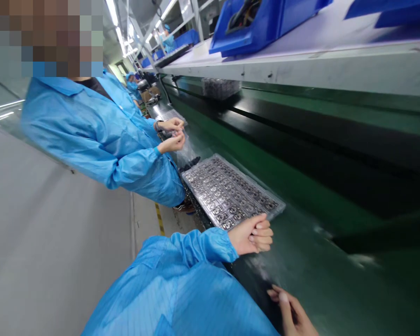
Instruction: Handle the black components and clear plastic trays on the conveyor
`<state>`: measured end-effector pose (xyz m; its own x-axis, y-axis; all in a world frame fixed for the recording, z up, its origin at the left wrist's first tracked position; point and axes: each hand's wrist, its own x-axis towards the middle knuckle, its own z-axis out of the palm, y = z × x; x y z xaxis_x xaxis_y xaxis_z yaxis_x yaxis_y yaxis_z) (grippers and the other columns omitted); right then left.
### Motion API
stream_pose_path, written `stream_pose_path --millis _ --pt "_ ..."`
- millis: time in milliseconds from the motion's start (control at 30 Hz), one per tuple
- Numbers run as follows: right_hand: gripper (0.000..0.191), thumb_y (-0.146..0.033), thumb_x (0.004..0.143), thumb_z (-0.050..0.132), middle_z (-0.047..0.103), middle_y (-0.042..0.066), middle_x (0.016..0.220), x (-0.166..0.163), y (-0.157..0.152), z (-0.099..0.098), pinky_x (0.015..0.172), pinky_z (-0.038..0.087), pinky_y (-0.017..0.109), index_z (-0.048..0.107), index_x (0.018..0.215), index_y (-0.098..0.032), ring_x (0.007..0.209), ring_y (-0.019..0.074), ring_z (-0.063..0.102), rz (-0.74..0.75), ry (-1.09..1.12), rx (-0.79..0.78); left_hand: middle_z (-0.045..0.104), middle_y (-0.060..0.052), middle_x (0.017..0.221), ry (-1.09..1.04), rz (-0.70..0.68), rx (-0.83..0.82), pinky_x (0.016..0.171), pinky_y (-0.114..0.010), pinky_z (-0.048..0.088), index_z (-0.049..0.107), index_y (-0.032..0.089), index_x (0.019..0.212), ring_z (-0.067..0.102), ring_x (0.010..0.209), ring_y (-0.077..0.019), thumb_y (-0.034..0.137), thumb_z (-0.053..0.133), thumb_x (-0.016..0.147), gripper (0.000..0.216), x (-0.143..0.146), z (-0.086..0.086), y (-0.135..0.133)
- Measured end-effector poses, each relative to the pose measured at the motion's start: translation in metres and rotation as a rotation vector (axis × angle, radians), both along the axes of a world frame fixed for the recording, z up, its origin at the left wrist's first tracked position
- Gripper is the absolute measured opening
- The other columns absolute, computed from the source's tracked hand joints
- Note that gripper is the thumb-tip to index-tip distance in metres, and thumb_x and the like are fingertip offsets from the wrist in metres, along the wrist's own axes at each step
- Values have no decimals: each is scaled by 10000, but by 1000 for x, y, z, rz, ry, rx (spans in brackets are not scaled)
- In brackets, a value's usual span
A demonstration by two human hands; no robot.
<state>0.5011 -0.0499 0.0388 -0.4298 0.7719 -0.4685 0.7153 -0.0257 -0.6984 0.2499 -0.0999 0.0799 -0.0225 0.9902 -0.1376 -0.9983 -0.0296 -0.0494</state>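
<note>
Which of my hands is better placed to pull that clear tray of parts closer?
Probably left. The left hand is curled right at the near corner of the tray. The right hand lies lower on the green belt, apart from the tray.

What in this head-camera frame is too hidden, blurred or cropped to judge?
- Left hand: curled at the tray edge; whether it grips is unclear.
- Right hand: cut off by the bottom edge.
- Parts in the tray: too small and blurred to identify.
- Co-worker's hands: what they hold is too small.
</note>
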Motion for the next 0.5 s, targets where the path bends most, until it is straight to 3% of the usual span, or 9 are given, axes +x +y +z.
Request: stream_pose_path --millis 267,400,500 --pt "683 -792 725 496 706 104 930 11 -3 -5 922 501 407 707 890 -163 908 280 657 27 38 103 99 62 535 -26 -53 -95 423 -195 78 209 163 652 36 418 -68 347 389 1012 443 7 -3 1" --pt "652 -763 799 385 703 83 979 34 2 -25 876 489 484 707 915 -208 951 330 630 54 -124 368 125 63 529 95 -137 -93 429 -204 61 212 167 660 52 419 -67 362 404 1005 440 25 -5 3" --pt "600 -721 835 370 693 109 942 47 11 -44 761 508 474 699 956 -234 853 328 626 42 -190 514 165 72 520 307 -115 -100 429 -207 68 268 174 683 92 405 -59 516 487 950 486 41 -15 9"
